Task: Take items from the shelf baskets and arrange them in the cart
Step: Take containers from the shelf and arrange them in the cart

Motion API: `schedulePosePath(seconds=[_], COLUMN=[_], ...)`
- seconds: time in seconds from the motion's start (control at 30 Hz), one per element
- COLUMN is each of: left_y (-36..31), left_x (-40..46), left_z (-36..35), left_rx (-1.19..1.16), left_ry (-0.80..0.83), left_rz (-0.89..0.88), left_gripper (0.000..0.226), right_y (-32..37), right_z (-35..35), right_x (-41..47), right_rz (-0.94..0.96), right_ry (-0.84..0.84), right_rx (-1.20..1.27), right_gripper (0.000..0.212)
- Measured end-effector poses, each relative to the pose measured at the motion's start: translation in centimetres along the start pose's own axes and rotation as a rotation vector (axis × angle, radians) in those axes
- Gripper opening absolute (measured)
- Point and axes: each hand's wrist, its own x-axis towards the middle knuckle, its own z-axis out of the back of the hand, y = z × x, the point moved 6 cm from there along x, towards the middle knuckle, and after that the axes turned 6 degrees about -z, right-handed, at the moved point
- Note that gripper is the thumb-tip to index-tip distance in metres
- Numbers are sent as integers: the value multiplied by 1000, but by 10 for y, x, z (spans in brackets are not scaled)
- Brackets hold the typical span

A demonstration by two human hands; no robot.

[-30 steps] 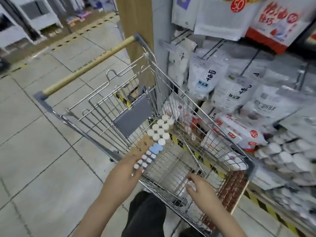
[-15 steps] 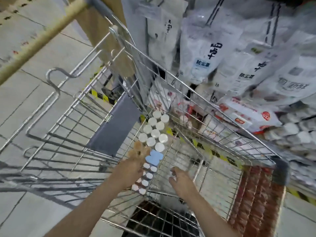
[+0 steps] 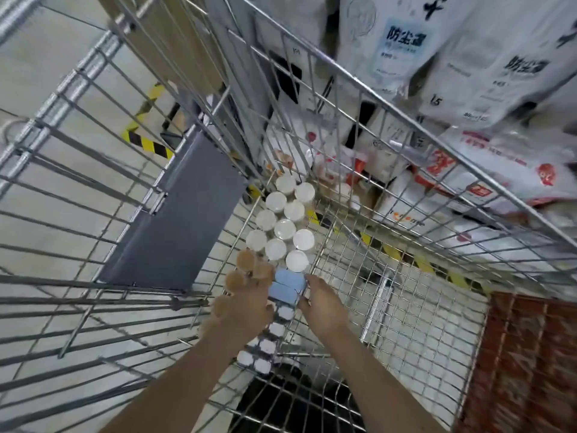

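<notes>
Both my hands are down inside the wire cart (image 3: 368,89). On its floor stand several white-capped containers (image 3: 285,228) in a tight cluster, a few tan-capped ones (image 3: 246,260) beside them, and two light blue-capped items (image 3: 287,284). A row of small white-capped items (image 3: 268,342) runs back toward me. My left hand (image 3: 246,304) rests against the left side of the blue and white items. My right hand (image 3: 324,303) touches their right side, fingers extended toward the blue caps. How the fingers grip is hidden.
A grey flap (image 3: 178,214) hangs on the cart's rear wall. To the right, shelves hold white packaged bags (image 3: 390,48) and red-and-white packs (image 3: 487,170). A brick-patterned panel (image 3: 527,364) sits at lower right. Yellow-black tape (image 3: 146,142) marks the floor.
The view has dropped much closer into the cart. My right hand has moved left up against the row of items; my left hand stays beside them.
</notes>
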Motion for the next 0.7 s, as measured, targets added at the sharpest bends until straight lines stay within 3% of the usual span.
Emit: schedulePosePath(seconds=[0.23, 0.4, 0.7], left_y=[-1, 1, -4], left_x=[6, 10, 10], left_z=[-4, -4, 1], left_rx=[43, 39, 44], left_ry=[8, 28, 19], left_rz=[-32, -19, -24], left_gripper=[59, 61, 54], right_y=[7, 3, 6], right_z=[-2, -6, 15], right_x=[13, 18, 10], right_rz=[120, 245, 324], right_ry=[-140, -123, -181], right_rx=[-194, -334, -361], right_gripper=[35, 40, 35])
